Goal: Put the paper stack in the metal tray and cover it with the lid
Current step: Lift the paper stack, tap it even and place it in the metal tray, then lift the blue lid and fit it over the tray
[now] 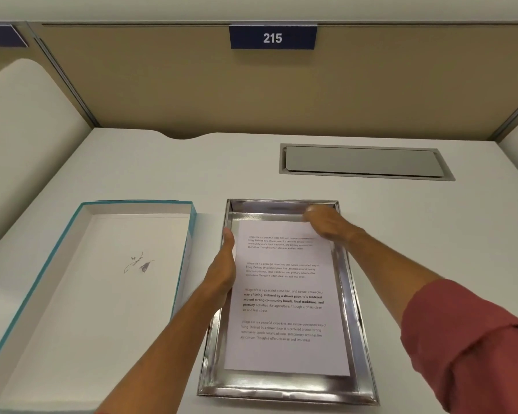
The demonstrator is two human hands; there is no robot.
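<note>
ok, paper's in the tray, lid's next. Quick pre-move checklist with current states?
1. White printed paper stack lies inside the shiny rectangular metal tray: ok.
2. Stack flat, below the rim: cannot tell.
3. Left hand off the stack: not ok, at its left edge.
4. Right hand off the stack: not ok, on its far right corner.
5. Teal-edged white cardboard lid reachable, lying open side up left of the tray: ok.

The paper stack [284, 297] lies in the metal tray [353, 297], mid-frame. The lid [81, 294] sits left, beside the tray.
</note>
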